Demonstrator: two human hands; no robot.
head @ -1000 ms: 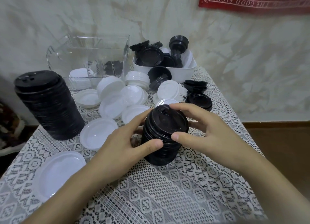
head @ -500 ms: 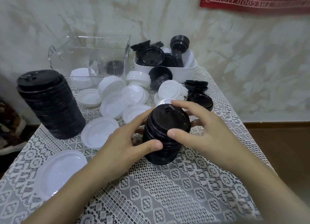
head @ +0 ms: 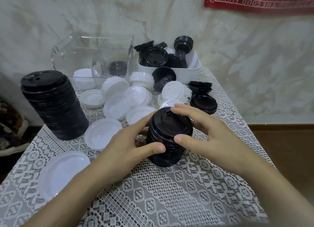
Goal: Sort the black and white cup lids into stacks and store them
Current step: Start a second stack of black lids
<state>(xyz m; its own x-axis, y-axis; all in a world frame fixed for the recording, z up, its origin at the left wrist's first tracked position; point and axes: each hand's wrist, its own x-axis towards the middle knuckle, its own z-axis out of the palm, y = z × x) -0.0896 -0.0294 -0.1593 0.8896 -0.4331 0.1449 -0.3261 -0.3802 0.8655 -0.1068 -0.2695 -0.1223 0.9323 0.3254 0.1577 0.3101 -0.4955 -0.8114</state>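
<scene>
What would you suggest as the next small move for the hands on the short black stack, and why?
Probably lift the short black stack and carry it left onto the tall black stack. The left hand and right hand both grip it, its lids look nested, and the taller one stands upright with its top free.

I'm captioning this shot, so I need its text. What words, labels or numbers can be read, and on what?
"THE GOOD FIGHT": white letters on the red banner on the wall, mirror-reversed in the picture.
Larger ornate lettering above it on the banner: cut off at the frame edge, unreadable.
On the black lid stack in front: no marking readable.
</scene>
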